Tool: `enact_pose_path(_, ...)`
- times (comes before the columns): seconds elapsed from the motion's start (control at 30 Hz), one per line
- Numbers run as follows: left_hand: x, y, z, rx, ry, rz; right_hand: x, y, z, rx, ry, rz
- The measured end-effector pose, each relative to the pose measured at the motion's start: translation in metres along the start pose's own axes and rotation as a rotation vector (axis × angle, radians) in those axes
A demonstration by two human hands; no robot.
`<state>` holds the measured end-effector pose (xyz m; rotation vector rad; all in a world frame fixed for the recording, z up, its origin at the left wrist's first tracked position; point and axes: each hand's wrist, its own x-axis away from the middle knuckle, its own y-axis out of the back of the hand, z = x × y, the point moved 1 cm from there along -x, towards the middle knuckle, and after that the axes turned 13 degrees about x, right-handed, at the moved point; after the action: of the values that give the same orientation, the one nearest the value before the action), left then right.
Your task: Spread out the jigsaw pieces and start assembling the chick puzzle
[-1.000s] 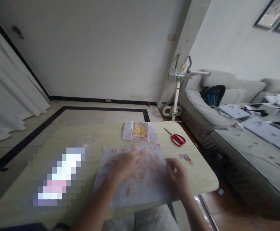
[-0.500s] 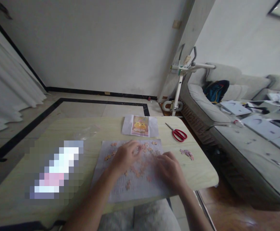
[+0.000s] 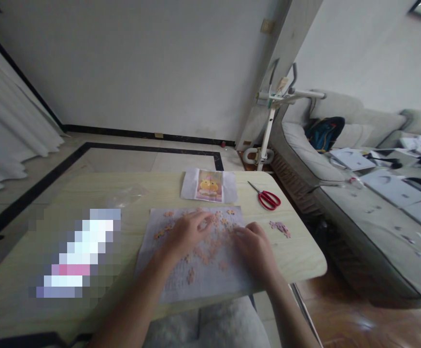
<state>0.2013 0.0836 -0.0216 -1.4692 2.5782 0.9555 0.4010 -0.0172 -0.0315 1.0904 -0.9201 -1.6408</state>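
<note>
Puzzle pieces [image 3: 210, 249] lie loose on the sheet [image 3: 170, 285] beneath both hands. My left hand [image 3: 187, 232] and right hand [image 3: 254, 246] rest flat, grip released; a careless sweep could scatter them off the surface [image 3: 297, 256].

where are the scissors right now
The red scissors lie on the table near its far right corner, right of the picture sheet and beyond the small pile of pieces, clear of both hands.

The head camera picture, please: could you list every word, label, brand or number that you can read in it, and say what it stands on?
None can be read.
The small printed picture sheet on the pale wooden table shows a yellow figure; any lettering is too blurred.
The white paper sheet under both hands carries faint marks, too small to read.
The pixelated patch hides whatever lies there.
</note>
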Motion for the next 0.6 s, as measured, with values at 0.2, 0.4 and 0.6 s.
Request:
enact_pose_path(0.2,0.0,-0.002,0.002,-0.013,-0.023,-0.021,0.002,-0.003,-0.003,-0.1,0.014,-0.004)
enact_pose_path(0.4,0.0,-0.001,-0.001,-0.049,-0.019,-0.031,0.001,0.001,-0.002,-0.237,-0.084,-0.047)
enact_pose_path(0.6,-0.001,-0.001,-0.005,-0.093,-0.04,-0.001,0.001,0.015,-0.008,-0.634,-0.349,0.057)
